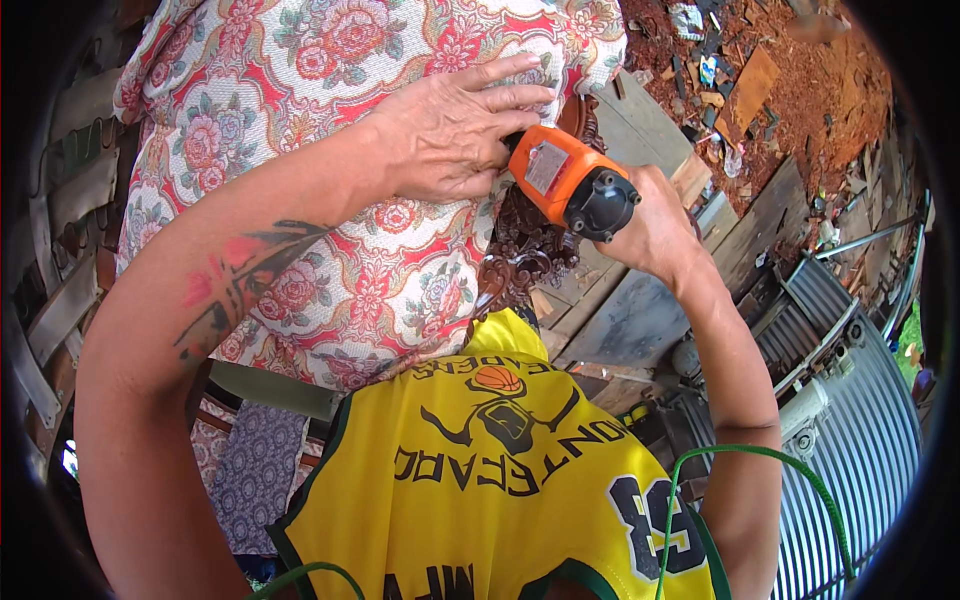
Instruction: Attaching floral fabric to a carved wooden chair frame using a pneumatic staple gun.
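Floral fabric (370,265) in white, red and pink covers a padded piece of furniture in front of me. My left hand (450,130) lies on it with the fingers stretched out, pressing the cloth near its right edge. My right hand (650,225) is wrapped round the handle of an orange and black staple gun (550,170), its handle mostly hidden. The tool's nose points toward the cloth beside my left fingers; whether it touches is hidden. Dark carved wood (525,250) of the furniture frame shows along the fabric's edge.
Wooden boards (640,115) lie to the right of the frame. Beyond them, reddish ground (820,90) is strewn with scraps. A ribbed metal sheet (855,440) stands at lower right. A green cord (800,465) loops near my right arm. Webbing straps (70,290) are at the left.
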Action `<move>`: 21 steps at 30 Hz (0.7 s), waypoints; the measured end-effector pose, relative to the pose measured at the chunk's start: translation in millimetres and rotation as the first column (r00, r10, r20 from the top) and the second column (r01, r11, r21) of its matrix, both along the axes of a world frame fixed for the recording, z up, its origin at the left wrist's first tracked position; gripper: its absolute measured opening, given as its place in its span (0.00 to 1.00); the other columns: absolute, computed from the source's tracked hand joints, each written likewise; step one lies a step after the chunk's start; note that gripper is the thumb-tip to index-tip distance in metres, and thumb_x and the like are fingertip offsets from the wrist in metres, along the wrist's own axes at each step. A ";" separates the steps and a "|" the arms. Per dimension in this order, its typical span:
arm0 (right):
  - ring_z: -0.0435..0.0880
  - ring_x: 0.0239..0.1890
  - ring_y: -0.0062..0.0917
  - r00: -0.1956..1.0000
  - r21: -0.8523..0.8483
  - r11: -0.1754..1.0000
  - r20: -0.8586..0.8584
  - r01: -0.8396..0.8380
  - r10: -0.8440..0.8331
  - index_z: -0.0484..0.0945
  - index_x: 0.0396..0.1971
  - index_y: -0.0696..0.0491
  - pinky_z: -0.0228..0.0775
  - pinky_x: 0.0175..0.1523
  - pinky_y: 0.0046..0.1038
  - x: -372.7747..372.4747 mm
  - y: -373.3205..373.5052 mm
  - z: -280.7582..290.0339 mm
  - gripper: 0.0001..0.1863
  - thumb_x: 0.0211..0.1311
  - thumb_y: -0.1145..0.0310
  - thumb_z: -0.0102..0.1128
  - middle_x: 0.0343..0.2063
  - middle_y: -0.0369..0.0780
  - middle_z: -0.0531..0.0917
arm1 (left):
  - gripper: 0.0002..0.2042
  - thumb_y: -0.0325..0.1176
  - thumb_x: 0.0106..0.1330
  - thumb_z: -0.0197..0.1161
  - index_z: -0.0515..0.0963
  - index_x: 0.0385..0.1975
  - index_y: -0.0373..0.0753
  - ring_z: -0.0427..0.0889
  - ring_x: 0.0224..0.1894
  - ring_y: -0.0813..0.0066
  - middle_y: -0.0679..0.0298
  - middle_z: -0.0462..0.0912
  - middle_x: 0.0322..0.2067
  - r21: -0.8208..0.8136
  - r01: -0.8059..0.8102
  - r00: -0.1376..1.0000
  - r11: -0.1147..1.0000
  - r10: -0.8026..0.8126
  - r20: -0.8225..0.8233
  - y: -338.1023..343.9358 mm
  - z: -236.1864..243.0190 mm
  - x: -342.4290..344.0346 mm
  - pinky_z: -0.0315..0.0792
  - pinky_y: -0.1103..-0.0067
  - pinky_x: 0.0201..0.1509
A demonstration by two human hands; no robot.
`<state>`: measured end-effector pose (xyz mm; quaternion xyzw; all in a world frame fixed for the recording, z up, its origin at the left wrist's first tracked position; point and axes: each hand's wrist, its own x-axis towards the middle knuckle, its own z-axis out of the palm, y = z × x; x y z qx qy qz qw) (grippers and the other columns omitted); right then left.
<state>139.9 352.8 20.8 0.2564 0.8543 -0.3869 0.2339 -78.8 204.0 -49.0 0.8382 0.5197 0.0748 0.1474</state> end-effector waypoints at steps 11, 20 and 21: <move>0.89 0.38 0.50 0.969 -0.116 0.971 -0.110 0.208 -0.221 0.87 0.46 0.53 0.81 0.44 0.40 51.0 10.6 11.5 0.22 0.45 0.72 0.69 0.31 0.52 0.89 | 0.17 0.43 0.65 0.59 0.84 0.51 0.49 0.57 0.81 0.70 0.66 0.71 0.72 -0.097 0.030 0.997 0.995 -0.036 -0.065 1.2 13.2 4.6 0.39 0.57 0.87; 0.86 0.38 0.52 0.797 0.015 0.876 -0.422 0.482 -0.432 0.84 0.51 0.56 0.78 0.44 0.41 224.7 -53.6 10.8 0.31 0.39 0.70 0.75 0.34 0.50 0.87 | 0.23 0.36 0.71 0.64 0.78 0.67 0.50 0.64 0.77 0.57 0.64 0.73 0.70 -0.211 0.053 0.997 0.976 -0.065 -0.048 -43.0 54.4 32.1 0.45 0.48 0.84; 0.86 0.37 0.52 0.801 0.020 0.843 -0.326 0.538 -0.503 0.83 0.52 0.56 0.77 0.43 0.41 239.2 -65.6 2.8 0.31 0.39 0.70 0.75 0.33 0.50 0.87 | 0.24 0.31 0.67 0.69 0.80 0.65 0.48 0.72 0.70 0.57 0.62 0.78 0.63 -0.161 0.032 0.997 0.987 -0.042 -0.063 -43.2 55.7 37.7 0.57 0.52 0.79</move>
